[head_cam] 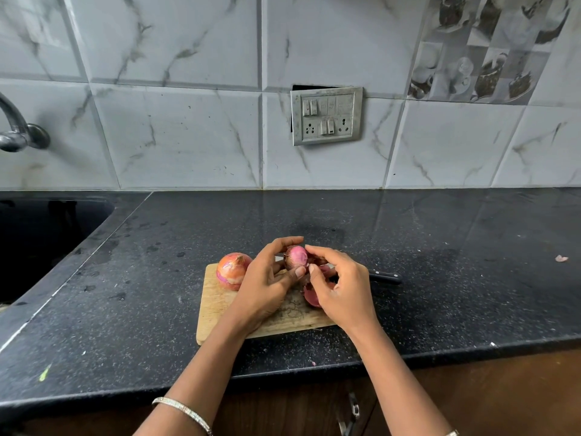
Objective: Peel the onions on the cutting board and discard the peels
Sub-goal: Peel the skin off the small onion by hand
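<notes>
1. Black speckled counter (440, 278) runs below a wall of marble-look tiles carrying a switch plate (326, 115); a dark sink (47, 234) and a metal tap (19, 133) sit at far left.
2. Wooden cutting board (217, 306) lies on the counter near its front edge, roughly centred in view.
3. Left hand (267, 287): fingers curled round a small pink-red onion (296, 256), forefinger arched over its top, thumb pressed against its lower front. The onion is held just above the far part of the board.
4. Right hand (342, 287): fingers bent and drawn together, tips meeting the right side of the held onion; they appear to pinch its skin, though the exact contact is too small to confirm.
5. Held onion: long axis roughly upright, slightly tilted; its dry tuft shows at the left side.
6. Second onion (233, 270), larger and orange-skinned, rests on the board's far left corner, stem tip upward, just beside the left hand.
7. Loose purple peel (309, 297) lies on the board beneath the right hand.
8. Knife handle (385, 276), black, projects right from behind the right hand, lying on the counter.
9. One peel scrap (561, 258) lies well apart at far right.
</notes>
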Tool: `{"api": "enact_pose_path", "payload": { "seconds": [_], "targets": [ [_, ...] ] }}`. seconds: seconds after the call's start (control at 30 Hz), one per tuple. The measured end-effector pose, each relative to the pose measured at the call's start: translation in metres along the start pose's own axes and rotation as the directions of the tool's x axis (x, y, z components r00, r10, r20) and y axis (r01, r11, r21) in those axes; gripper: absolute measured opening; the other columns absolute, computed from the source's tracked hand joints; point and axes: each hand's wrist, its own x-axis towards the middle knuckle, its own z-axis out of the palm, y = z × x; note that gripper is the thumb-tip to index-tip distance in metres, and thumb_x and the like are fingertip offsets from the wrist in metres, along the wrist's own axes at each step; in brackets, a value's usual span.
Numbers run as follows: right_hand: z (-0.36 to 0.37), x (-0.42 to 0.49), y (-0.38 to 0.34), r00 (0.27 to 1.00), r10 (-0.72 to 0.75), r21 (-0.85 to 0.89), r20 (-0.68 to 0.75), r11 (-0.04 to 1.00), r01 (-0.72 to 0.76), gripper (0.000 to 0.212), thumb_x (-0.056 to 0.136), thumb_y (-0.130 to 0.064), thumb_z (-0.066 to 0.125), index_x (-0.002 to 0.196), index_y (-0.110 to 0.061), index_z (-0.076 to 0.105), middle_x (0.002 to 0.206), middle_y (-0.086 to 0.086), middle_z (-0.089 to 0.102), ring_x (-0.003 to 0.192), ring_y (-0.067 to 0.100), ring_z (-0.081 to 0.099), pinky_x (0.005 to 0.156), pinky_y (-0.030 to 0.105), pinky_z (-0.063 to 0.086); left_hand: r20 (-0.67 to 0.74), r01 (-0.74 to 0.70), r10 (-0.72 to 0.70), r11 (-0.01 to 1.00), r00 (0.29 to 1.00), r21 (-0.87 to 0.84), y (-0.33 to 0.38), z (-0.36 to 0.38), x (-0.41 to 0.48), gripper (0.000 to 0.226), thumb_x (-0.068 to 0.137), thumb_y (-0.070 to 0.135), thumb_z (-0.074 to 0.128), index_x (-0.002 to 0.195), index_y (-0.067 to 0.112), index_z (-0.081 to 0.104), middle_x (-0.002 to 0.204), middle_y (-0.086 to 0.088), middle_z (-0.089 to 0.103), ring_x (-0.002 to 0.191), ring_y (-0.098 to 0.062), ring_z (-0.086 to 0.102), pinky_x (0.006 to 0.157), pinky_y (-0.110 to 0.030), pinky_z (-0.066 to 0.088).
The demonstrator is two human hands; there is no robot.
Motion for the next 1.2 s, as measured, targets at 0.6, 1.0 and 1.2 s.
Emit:
{"api": "enact_pose_path", "payload": {
  "seconds": [0.6, 1.0, 1.2],
  "targets": [
    [0.0009, 0.0031, 0.0033, 0.997, 0.016, -0.127, -0.075, 0.992, -0.026, 0.023, 0.08, -0.006, 0.071, 0.094, -0.024, 0.072, 0.091, -0.016, 0.067, 0.093, 0.007, 0.057, 0.077, 0.028, 0.05, -0.045, 0.035, -0.035, 0.999, 0.998, -0.005, -0.0006, 0.0005, -0.0004, 0.043, 0.092, 0.022, 0.071, 0.132, 0.028, 0.057, 0.126, 0.005, 0.065, 0.114, -0.024, 0.066, 0.103, -0.049, 0.054],
    [0.0001, 0.0008, -0.0018, 0.986, -0.147, -0.049, -0.077, 0.989, 0.143, 0.018, 0.086, -0.018, 0.08, 0.105, -0.018, 0.078, 0.103, -0.011, 0.072, 0.099, 0.01, 0.065, 0.081, 0.036, 0.054, -0.089, 0.015, -0.007, 0.996, 0.996, 0.092, -0.0005, 0.0011, 0.001, 0.044, 0.082, -0.001, 0.08, 0.115, 0.02, 0.06, 0.115, 0.003, 0.068, 0.101, -0.011, 0.068, 0.085, -0.03, 0.059],
    [-0.0022, 0.0011, -0.0026, 0.977, -0.19, -0.061, -0.098, 0.981, 0.184, 0.013, 0.087, -0.01, 0.079, 0.097, -0.017, 0.081, 0.095, -0.009, 0.074, 0.093, 0.007, 0.066, 0.08, 0.027, 0.054, -0.095, 0.0, 0.013, 0.991, 0.995, 0.13, -0.0017, 0.0002, 0.002, 0.046, 0.077, 0.006, 0.086, 0.117, 0.019, 0.065, 0.117, 0.005, 0.068, 0.104, -0.012, 0.067, 0.085, -0.035, 0.061]
  ]
}}
